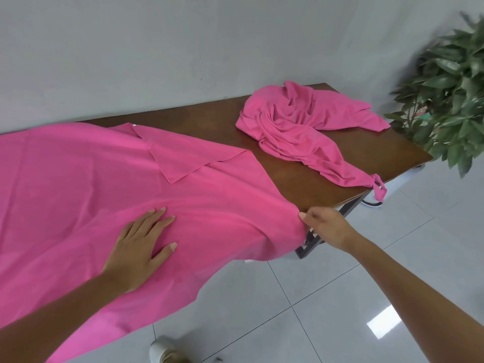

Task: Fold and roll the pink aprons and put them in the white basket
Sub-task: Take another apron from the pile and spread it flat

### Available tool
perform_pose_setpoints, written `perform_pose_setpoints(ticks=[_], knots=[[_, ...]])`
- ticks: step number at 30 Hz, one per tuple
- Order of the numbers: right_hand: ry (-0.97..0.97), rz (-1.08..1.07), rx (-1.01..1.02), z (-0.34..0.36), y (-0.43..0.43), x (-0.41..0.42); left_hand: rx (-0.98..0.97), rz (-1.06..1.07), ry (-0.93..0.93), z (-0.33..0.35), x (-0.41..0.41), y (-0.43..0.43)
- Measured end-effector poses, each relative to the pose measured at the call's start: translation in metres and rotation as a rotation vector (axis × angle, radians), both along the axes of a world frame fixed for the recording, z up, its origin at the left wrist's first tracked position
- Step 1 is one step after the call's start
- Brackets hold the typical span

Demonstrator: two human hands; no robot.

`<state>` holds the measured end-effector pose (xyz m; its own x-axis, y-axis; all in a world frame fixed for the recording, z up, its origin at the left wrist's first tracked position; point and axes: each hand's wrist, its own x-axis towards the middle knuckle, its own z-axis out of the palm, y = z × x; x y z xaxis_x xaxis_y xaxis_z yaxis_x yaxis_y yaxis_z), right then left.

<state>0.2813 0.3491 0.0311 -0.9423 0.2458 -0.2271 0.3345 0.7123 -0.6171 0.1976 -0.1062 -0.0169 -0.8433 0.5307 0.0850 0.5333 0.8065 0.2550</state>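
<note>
Brown table (324,179) against grey wall. Left hand (141,247) — fingers flat, spread — pins spread apron (91,184); right hand (324,226) pinches its edge at table rim. Second apron (301,121) crumpled beyond. Basket unseen. Step: smoothing; next — likely first fold.

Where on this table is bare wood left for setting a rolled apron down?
Bare table shows in a wedge between the spread apron and the crumpled apron, a strip along the wall, and the corner by the plant. The left is crowded: the spread apron covers it.
</note>
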Motion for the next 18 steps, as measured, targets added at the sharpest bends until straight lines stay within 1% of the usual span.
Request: perform_pose_setpoints(ticks=[4,6,8,10,15,18], knots=[[0.155,-0.049,0.182,0.013,-0.009,-0.019,0.075,-0.020,-0.050,0.003,-0.009,0.000],[0.238,0.000,0.207,0.016,-0.022,-0.035,0.099,-0.033,-0.025,0.007,-0.019,-0.003],[0.309,0.084,0.200,0.014,-0.041,-0.054,0.101,-0.043,0.016,0.012,-0.032,-0.009],[0.338,0.183,0.213,0.010,-0.064,-0.076,0.119,-0.025,0.049,0.016,-0.049,-0.016],[0.368,0.469,0.352,0.005,-0.133,-0.142,0.135,0.023,0.090,0.023,-0.096,-0.038],[0.381,0.625,0.445,0.000,-0.162,-0.176,0.123,0.052,0.080,0.025,-0.124,-0.050]])
